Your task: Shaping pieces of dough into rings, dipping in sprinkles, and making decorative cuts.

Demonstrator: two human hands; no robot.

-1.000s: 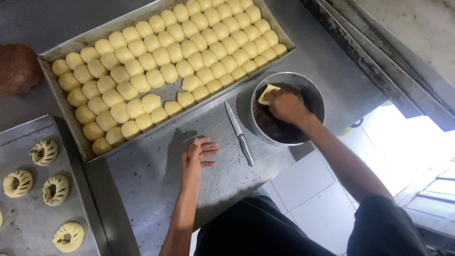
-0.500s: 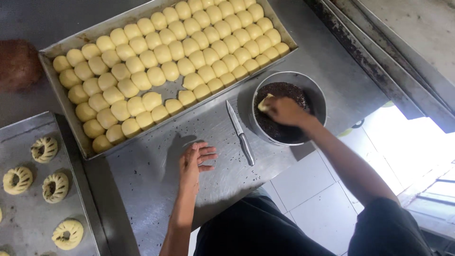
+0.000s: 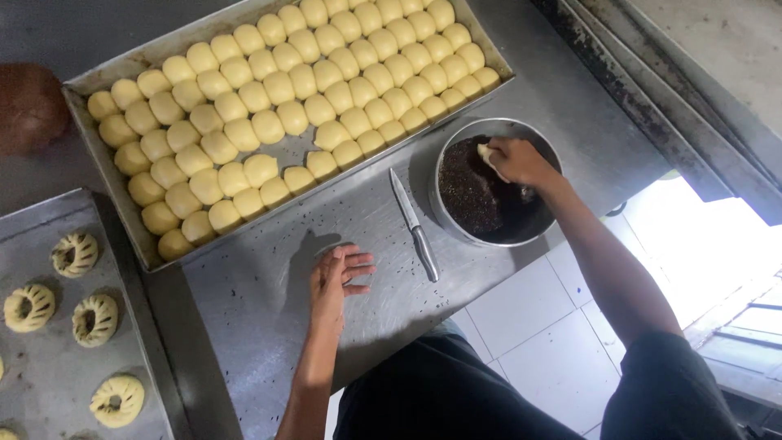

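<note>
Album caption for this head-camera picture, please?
Right hand presses dough into dark filling in a metal bowl; left hand rests nearby.

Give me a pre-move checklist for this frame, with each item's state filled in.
1. Right hand holds a pale dough piece inside the round metal bowl of dark filling: ok.
2. Left hand rests flat on the steel table, holding nothing: ok.
3. Steel-handled knife lies apart from both hands: ok.
4. Rectangular metal tray of pale dough balls has free room: ok.
5. Dough already filled: cannot tell.

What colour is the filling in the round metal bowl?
Dark brown, nearly black and crumbly, in the metal bowl under the right hand; head view.
</note>
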